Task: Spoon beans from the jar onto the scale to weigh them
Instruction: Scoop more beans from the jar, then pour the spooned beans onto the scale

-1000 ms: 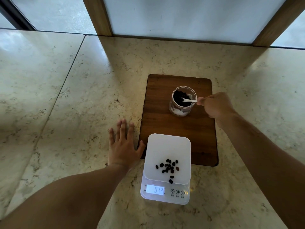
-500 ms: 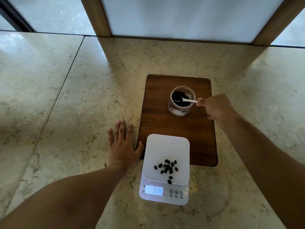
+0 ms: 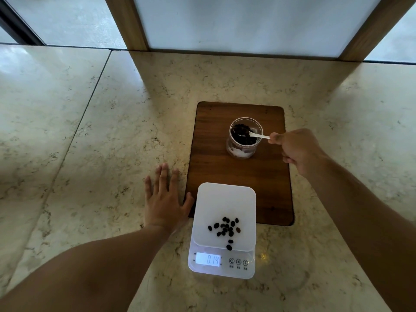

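A clear jar (image 3: 242, 152) of dark beans stands on a dark wooden board (image 3: 227, 170). My right hand (image 3: 297, 147) holds the handle of a small white spoon (image 3: 258, 136) whose bowl is down among the beans inside the jar. A white digital scale (image 3: 225, 203) sits at the board's near edge; several dark beans (image 3: 225, 228) lie on its platform and its lit display (image 3: 208, 258) reads 014. My left hand (image 3: 164, 199) lies flat on the counter just left of the scale, fingers apart, thumb near the board's corner.
The marble counter (image 3: 90, 154) spreads wide to the left and right. A frosted window panel (image 3: 243, 21) with wooden frame posts (image 3: 126, 21) closes off the back edge behind the board.
The spoon's bowl has sunk a little deeper among the beans in the jar. My left hand, the scale and its reading are unchanged.
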{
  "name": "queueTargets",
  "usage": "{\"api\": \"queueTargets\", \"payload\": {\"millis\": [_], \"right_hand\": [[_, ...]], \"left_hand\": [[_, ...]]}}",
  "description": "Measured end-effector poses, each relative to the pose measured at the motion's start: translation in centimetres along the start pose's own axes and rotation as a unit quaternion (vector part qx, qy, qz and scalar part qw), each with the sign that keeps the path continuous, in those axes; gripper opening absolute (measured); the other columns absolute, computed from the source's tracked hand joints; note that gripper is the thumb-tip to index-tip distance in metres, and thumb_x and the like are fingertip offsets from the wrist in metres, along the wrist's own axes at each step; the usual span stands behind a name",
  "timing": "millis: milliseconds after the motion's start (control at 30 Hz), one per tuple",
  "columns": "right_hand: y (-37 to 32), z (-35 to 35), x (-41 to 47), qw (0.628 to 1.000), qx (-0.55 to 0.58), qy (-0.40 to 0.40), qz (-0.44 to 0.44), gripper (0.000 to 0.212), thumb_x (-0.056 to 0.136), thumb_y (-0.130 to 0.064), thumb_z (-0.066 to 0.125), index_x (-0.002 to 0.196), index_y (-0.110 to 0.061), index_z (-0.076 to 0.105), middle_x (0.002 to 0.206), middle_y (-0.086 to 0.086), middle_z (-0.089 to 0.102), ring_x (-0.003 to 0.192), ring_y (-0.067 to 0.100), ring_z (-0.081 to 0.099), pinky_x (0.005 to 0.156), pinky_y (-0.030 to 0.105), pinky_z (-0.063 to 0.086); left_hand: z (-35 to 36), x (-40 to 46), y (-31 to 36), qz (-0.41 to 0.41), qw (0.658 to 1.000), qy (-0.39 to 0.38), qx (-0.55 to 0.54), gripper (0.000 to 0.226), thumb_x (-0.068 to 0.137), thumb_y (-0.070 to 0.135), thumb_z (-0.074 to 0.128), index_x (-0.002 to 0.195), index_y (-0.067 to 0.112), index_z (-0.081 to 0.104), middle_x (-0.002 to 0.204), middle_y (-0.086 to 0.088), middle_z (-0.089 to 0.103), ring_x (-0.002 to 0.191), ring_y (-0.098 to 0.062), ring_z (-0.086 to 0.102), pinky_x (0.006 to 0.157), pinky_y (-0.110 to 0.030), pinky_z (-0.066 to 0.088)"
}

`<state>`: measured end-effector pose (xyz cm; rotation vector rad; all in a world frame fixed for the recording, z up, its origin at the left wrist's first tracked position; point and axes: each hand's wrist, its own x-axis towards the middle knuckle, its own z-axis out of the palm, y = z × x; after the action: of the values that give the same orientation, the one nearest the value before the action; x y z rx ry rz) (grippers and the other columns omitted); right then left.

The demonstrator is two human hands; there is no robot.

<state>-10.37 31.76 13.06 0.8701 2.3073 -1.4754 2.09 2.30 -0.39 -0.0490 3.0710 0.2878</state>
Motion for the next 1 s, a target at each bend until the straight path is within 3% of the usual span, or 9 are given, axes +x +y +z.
{"api": "queueTargets", "payload": {"millis": [267,500,733,1000], "right_hand": [[-0.6,-0.8,-0.5,1.000,-0.002,0.007,-0.019,0.026,0.090,-0.025,0.070,0.101,-0.001,0.072,0.067,0.003,0.045,0.054,0.015,0.039,0.050,0.027,0.036],[-1.7,-1.4,-1.4,0.998,0.009,-0.002,-0.068,0.018,0.091,-0.024,0.069,0.082,-0.010,0.074,0.061,0.003,0.045,0.052,0.018,0.038,0.051,0.029,0.036],[-1.9,-1.9,-2.5,0.994,0.008,-0.044,-0.103,0.020,0.091,-0.026,0.068,0.077,-0.014,0.074,0.066,0.004,0.048,0.056,0.017,0.040,0.051,0.028,0.036],[0.8,-2.3,-4.3,0.985,-0.008,-0.133,-0.106,0.023,0.093,-0.026,0.065,0.082,-0.009,0.076,0.047,0.000,0.039,0.046,0.017,0.030,0.048,0.030,0.029]], "left_hand": [[0.2,0.0,-0.1,0.000,1.000,0.004,0.000,0.081,0.091,0.058,0.028,0.157,0.013,0.015,0.166,-0.016,0.006,0.153,-0.025,-0.010,0.122,-0.055,0.001],[0.2,0.1,-0.1,-0.003,1.000,0.000,0.002,0.081,0.091,0.059,0.026,0.157,0.014,0.013,0.166,-0.015,0.004,0.152,-0.024,-0.012,0.122,-0.054,-0.001],[0.1,0.0,0.0,-0.002,1.000,0.003,-0.005,0.080,0.091,0.059,0.027,0.157,0.014,0.016,0.166,-0.015,0.005,0.152,-0.024,-0.011,0.122,-0.053,-0.001],[-0.1,0.1,0.1,-0.003,1.000,-0.007,0.006,0.080,0.092,0.059,0.025,0.157,0.015,0.012,0.166,-0.015,0.002,0.152,-0.024,-0.014,0.122,-0.053,-0.004]]}}
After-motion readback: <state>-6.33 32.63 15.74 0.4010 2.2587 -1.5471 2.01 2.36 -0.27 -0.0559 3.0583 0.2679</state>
